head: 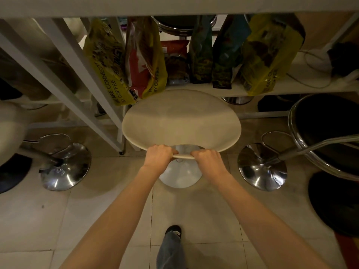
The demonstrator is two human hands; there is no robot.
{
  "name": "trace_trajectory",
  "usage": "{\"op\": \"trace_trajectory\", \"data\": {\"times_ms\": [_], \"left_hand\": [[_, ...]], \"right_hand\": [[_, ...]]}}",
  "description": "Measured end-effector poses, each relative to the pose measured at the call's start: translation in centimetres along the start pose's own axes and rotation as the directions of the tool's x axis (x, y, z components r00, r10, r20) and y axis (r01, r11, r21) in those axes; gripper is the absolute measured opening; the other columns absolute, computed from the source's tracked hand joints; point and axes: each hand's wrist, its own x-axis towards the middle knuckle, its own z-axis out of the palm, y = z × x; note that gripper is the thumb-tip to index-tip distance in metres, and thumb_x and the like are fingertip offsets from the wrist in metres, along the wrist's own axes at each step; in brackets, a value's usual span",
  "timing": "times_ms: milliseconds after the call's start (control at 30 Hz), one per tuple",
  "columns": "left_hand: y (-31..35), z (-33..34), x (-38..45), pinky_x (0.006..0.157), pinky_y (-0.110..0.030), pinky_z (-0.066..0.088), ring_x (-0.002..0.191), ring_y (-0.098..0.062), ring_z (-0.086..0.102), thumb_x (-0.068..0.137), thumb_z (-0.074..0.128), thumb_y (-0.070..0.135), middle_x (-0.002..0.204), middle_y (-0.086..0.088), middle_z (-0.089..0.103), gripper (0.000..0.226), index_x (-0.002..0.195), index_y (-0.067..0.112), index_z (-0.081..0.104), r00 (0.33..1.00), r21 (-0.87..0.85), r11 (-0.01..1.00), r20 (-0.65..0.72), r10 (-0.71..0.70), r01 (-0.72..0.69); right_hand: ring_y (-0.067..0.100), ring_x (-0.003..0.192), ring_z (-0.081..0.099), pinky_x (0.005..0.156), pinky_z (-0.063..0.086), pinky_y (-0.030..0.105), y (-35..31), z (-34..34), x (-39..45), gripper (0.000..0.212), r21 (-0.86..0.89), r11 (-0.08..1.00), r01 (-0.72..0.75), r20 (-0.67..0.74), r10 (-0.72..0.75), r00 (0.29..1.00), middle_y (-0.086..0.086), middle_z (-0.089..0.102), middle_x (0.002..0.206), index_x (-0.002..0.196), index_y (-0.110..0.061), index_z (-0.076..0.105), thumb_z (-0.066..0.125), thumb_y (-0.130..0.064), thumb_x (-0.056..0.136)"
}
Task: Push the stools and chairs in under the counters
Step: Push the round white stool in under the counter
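Note:
A round cream stool seat stands in front of me, its far edge up against the white shelf beneath the counter. My left hand and my right hand both grip the seat's near rim, side by side. The stool's round white base shows on the floor tiles below my hands. To the right stands a black stool with a chrome rim on a chrome base. At the left is another pale stool with its chrome base.
Yellow, red and dark coffee bags line the shelf under the counter. White frame legs slant down at the left. A cable lies on the shelf at the right. My shoe stands on the tiles behind the stool.

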Motion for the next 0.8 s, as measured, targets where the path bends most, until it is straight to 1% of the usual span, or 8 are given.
{"op": "trace_trajectory", "data": {"times_ms": [167, 333, 467, 533, 600, 667, 733, 800], "left_hand": [[-0.5, -0.1, 1.2, 0.068, -0.028, 0.034, 0.088, -0.025, 0.062, 0.095, 0.044, 0.035, 0.092, -0.004, 0.067, 0.021, 0.098, 0.031, 0.065, 1.0, 0.004, 1.0, -0.009, 0.013, -0.013], [-0.4, -0.1, 1.3, 0.068, -0.028, 0.032, 0.085, -0.025, 0.062, 0.096, 0.044, 0.032, 0.09, -0.005, 0.066, 0.02, 0.095, 0.028, 0.064, 1.0, 0.013, 1.0, -0.006, 0.016, -0.016], [-0.2, -0.2, 1.2, 0.068, -0.029, 0.032, 0.087, -0.027, 0.062, 0.095, 0.045, 0.032, 0.093, -0.006, 0.067, 0.02, 0.098, 0.028, 0.065, 1.0, -0.002, 1.0, 0.0, -0.001, 0.001], [-0.2, -0.3, 1.1, 0.067, -0.029, 0.033, 0.089, -0.027, 0.062, 0.095, 0.046, 0.033, 0.095, -0.006, 0.067, 0.021, 0.1, 0.028, 0.066, 1.0, -0.016, 1.0, 0.008, -0.023, 0.023], [-0.2, -0.3, 1.0, 0.068, -0.029, 0.034, 0.092, -0.027, 0.062, 0.094, 0.048, 0.034, 0.098, -0.007, 0.068, 0.022, 0.104, 0.029, 0.066, 0.999, -0.044, 0.998, 0.012, -0.048, 0.048], [-0.1, -0.4, 1.0, 0.073, -0.03, 0.037, 0.095, -0.027, 0.062, 0.094, 0.049, 0.035, 0.1, -0.007, 0.068, 0.023, 0.107, 0.027, 0.066, 0.998, -0.07, 0.995, 0.018, -0.064, 0.065], [-0.1, -0.5, 1.1, 0.081, -0.032, 0.039, 0.098, -0.026, 0.061, 0.092, 0.05, 0.036, 0.104, -0.007, 0.069, 0.026, 0.11, 0.023, 0.065, 0.997, -0.082, 0.994, 0.035, -0.067, 0.07], [-0.1, -0.8, 1.0, 0.087, -0.034, 0.038, 0.104, -0.025, 0.059, 0.087, 0.056, 0.043, 0.11, -0.005, 0.067, 0.037, 0.117, 0.022, 0.061, 0.994, -0.144, 0.987, 0.084, -0.065, 0.077]], "right_hand": [[0.022, 0.026, 0.047, 0.028, 0.024, 0.015, 0.5, 0.1, 1.3, 0.039, -0.04, 0.999, 0.005, -0.035, -0.007, 0.999, 0.003, 0.049, 0.035, 0.044, -0.015, 0.056, 0.089, -0.005, 0.024], [0.023, 0.025, 0.047, 0.028, 0.026, 0.015, 1.0, 0.5, 1.5, 0.039, -0.073, 0.997, 0.019, -0.053, -0.023, 0.998, 0.004, 0.048, 0.033, 0.044, -0.013, 0.056, 0.088, -0.004, 0.025], [0.025, 0.025, 0.047, 0.028, 0.03, 0.018, 1.2, 0.9, 1.3, 0.037, -0.057, 0.998, 0.028, -0.084, -0.033, 0.996, 0.007, 0.048, 0.033, 0.045, -0.012, 0.055, 0.086, 0.001, 0.029], [0.028, 0.028, 0.05, 0.03, 0.035, 0.023, 1.1, 1.0, 1.3, 0.032, -0.042, 0.999, 0.03, -0.095, -0.034, 0.995, 0.01, 0.051, 0.036, 0.048, -0.009, 0.056, 0.083, 0.004, 0.036], [0.033, 0.039, 0.057, 0.036, 0.04, 0.03, 0.7, 0.8, 1.3, 0.021, -0.012, 1.0, 0.004, -0.087, -0.005, 0.996, 0.016, 0.058, 0.046, 0.057, -0.006, 0.061, 0.077, 0.006, 0.051], [0.036, 0.066, 0.065, 0.052, 0.045, 0.035, 0.3, 0.3, 1.3, 0.007, -0.061, 0.997, -0.044, -0.044, 0.042, 0.998, 0.016, 0.068, 0.072, 0.078, -0.008, 0.066, 0.065, -0.002, 0.074], [0.035, 0.09, 0.062, 0.068, 0.045, 0.036, 0.1, -0.3, 1.2, 0.016, -0.016, 0.993, -0.12, 0.061, 0.121, 0.991, 0.014, 0.069, 0.096, 0.098, -0.011, 0.065, 0.055, -0.015, 0.087], [0.033, 0.098, 0.06, 0.075, 0.045, 0.036, -0.1, -1.0, 1.0, 0.027, 0.115, 0.975, -0.188, 0.13, 0.172, 0.976, 0.013, 0.067, 0.105, 0.109, -0.012, 0.063, 0.056, -0.026, 0.087]]}}
